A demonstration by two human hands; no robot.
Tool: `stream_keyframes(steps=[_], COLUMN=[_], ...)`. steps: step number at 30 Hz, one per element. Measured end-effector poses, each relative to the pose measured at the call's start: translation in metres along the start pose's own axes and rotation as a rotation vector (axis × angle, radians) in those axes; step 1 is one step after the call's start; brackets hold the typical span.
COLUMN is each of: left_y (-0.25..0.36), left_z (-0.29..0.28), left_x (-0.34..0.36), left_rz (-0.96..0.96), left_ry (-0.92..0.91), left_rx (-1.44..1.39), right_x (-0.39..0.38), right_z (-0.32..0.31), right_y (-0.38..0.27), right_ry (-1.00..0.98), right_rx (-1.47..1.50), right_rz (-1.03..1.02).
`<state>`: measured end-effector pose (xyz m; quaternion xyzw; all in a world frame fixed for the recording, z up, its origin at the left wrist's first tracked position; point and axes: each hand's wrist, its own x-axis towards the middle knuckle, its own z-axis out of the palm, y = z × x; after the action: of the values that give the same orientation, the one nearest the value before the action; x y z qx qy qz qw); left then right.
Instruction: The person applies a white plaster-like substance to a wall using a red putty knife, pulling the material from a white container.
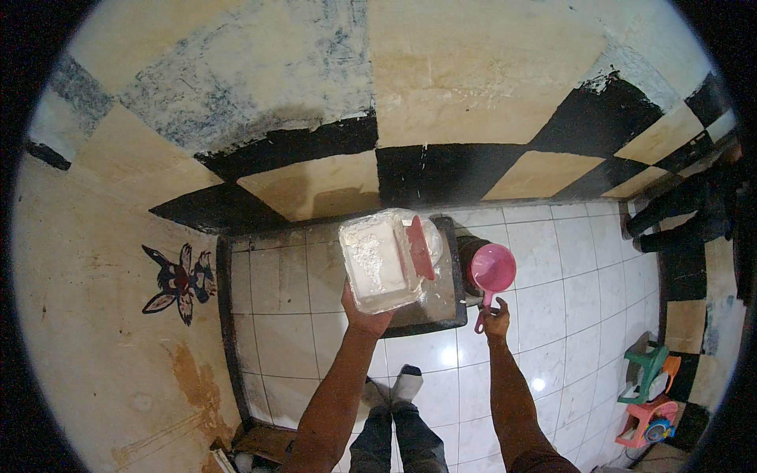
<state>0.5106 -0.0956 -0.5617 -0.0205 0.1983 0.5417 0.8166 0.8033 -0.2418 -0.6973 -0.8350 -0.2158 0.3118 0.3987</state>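
My left hand [367, 312] grips the near side of a clear plastic tub [344, 240], its fingers mostly hidden beneath. White powder [369, 256] lies inside the tub, with some smeared on the walls. Against the tub's right side is a thin pinkish-red flat piece [419, 247], beside a whitish clear plastic bag or wrap [432, 239]. In my right hand [496, 319] is the handle of a pink water dipper [494, 268], fingers closed round it. The dipper is over or in front of a dark round container [468, 254]; I cannot tell whether they touch. The dipper's contents are unclear.
A low dark-edged table [441, 315] stands below the tub, near a checkered wall [441, 169]. White floor tiles [568, 292] surround it. Another person's dark-clothed legs [686, 209] are at far right. Green [648, 366] and pink stools [643, 414] stand lower right, with a blue item [659, 430].
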Motion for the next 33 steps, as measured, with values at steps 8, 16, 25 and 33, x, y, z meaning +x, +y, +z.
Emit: stream_keyframes(steps=[8, 16, 25, 33], left_y=[-0.004, -0.01, -0.002, -0.006], left_z=[-0.004, -0.014, 0.0, -0.001], left_x=[0.003, 0.003, -0.001, -0.006], left_rz=[-0.023, -0.031, -0.028, -0.027], left_ry=[0.022, -0.012, 0.03, 0.024], left_rx=[-0.023, -0.004, -0.029, -0.042], right_x=[0.02, 0.038, -0.004, -0.086], right_z=[-0.005, -0.004, 0.033, 0.046], right_y=[0.045, 0.073, -0.025, -0.267], right_ry=[0.057, -0.091, 0.45, -0.201], right_rx=[-0.03, 0.155, -0.249, -0.048], right_rz=[-0.019, -0.044, -0.277, -0.576])
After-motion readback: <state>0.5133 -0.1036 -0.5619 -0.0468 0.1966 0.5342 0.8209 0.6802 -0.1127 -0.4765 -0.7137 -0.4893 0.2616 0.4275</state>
